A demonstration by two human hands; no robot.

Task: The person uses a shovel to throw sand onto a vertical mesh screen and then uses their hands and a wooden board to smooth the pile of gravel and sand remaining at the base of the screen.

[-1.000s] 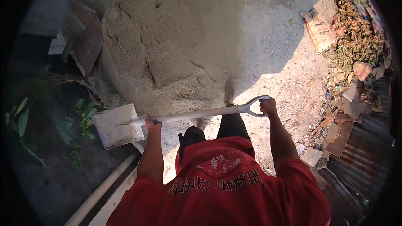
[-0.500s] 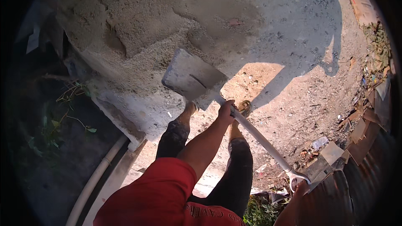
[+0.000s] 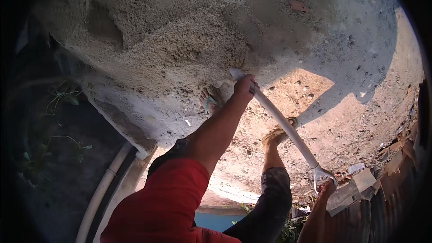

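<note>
My left hand (image 3: 246,86) is wrapped round the lower shaft of a shovel (image 3: 285,125), arm stretched forward. At the near right, my right hand (image 3: 327,188) is closed on the shovel's Y-shaped end grip (image 3: 320,173). The shaft slants from that grip up to the left. Only a short grey piece shows beyond my left hand, at the edge of a heap of grey-brown sand (image 3: 180,40). The blade cannot be made out; whether it is in the sand or hidden by my hand, I cannot tell.
My sandalled feet stand apart, the right foot (image 3: 276,136) on sunlit gritty ground. A broken concrete edge (image 3: 121,123) and a pale pipe (image 3: 105,182) run along the left, with plants beyond. Cardboard scraps (image 3: 363,180) and rusty corrugated sheet (image 3: 351,220) lie at the lower right.
The shovel has moved forward to the sand, and its blade, broad and plain to see before, has gone from sight. My left hand reached farther out; my feet are wider apart.
</note>
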